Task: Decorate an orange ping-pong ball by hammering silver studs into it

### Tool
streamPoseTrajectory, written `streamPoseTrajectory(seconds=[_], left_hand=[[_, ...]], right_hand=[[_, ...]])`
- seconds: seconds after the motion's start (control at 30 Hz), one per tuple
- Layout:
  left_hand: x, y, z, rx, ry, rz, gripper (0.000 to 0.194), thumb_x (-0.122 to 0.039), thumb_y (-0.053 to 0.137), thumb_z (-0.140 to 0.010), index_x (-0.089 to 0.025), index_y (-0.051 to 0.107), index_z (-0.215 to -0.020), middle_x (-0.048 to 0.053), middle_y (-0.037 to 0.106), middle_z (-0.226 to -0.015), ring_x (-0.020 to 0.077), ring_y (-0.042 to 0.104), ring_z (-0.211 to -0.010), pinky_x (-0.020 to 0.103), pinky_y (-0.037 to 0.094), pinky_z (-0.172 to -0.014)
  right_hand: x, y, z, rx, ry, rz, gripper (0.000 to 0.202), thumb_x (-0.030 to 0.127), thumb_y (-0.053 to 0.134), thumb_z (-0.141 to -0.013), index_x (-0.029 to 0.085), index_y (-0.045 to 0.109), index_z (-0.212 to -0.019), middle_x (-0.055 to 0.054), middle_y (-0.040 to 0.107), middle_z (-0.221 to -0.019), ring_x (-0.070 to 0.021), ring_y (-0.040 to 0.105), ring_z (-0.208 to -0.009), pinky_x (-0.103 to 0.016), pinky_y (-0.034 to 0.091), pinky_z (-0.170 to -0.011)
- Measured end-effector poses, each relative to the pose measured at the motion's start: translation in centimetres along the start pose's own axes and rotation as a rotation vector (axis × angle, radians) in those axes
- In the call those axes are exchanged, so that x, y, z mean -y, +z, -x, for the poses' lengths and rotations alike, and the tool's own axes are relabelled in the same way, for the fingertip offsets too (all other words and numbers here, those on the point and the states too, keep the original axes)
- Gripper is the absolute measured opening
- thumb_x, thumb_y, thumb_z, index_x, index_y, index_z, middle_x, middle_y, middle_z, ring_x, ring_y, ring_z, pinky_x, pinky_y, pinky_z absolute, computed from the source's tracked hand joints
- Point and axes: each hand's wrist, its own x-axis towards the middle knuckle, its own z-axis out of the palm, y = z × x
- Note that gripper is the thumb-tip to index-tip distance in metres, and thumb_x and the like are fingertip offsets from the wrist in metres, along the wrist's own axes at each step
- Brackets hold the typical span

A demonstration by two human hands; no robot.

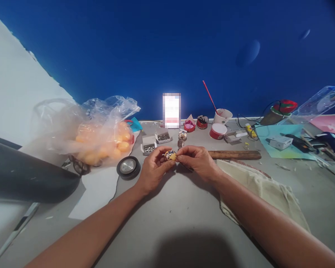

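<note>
My left hand [153, 168] grips a small yellow ball [171, 155] partly covered with shiny silver pieces, its fingers wrapped round it. At the ball's right side, the thumb and forefinger of my right hand [198, 160] are pinched together. What they hold, if anything, is too small to make out. Just beyond my hands stand two small open boxes, a nearer box [149, 146] and a farther box [163, 137], both with small shiny metal pieces inside. A round wooden handle [234, 155] runs out from behind my right hand. Behind the ball sits a small silvery round container [182, 135].
A clear bag of orange balls [111, 141] lies left, near a black-rimmed round metal object [128, 167]. A cream cloth [257, 190] lies right. Along the wall stand a lit screen [171, 110], a red-and-white tub [218, 131] and a white cup [223, 116] with a red stick.
</note>
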Motion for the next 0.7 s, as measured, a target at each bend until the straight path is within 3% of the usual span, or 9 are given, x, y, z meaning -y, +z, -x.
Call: streamPoseTrajectory(seconds=[0.1, 0.23, 0.7], left_hand=[[0.10, -0.05, -0.03, -0.020, 0.017, -0.092, 0.044, -0.034, 0.087, -0.075, -0.019, 0.073, -0.113, 0.002, 0.072, -0.084, 0.0159, 0.065, -0.072, 0.029, 0.054, -0.066], [0.17, -0.04, 0.11, -0.068, 0.047, -0.153, 0.044, -0.033, 0.086, -0.076, -0.020, 0.076, -0.116, 0.005, 0.075, -0.089, 0.0195, 0.068, -0.078, 0.032, 0.056, -0.070], [0.32, -0.03, 0.15, -0.065, 0.050, -0.140, 0.045, -0.033, 0.088, -0.073, -0.020, 0.077, -0.115, 0.004, 0.075, -0.092, 0.0190, 0.068, -0.080, 0.031, 0.056, -0.072]], right_hand=[[0.18, 0.05, 0.09, 0.005, 0.005, 0.009, 0.020, 0.038, 0.082, -0.072, 0.019, 0.077, -0.079, 0.003, 0.058, -0.061, -0.0106, 0.045, -0.057, -0.026, 0.035, -0.054], [0.31, 0.08, 0.09, 0.013, 0.002, 0.029, 0.021, 0.039, 0.082, -0.072, 0.019, 0.078, -0.078, 0.003, 0.057, -0.060, -0.0105, 0.044, -0.057, -0.025, 0.034, -0.052], [-0.04, -0.38, -0.04, 0.051, 0.019, 0.039, 0.023, 0.039, 0.084, -0.073, 0.018, 0.079, -0.081, 0.003, 0.059, -0.059, -0.0102, 0.046, -0.055, -0.026, 0.037, -0.054]])
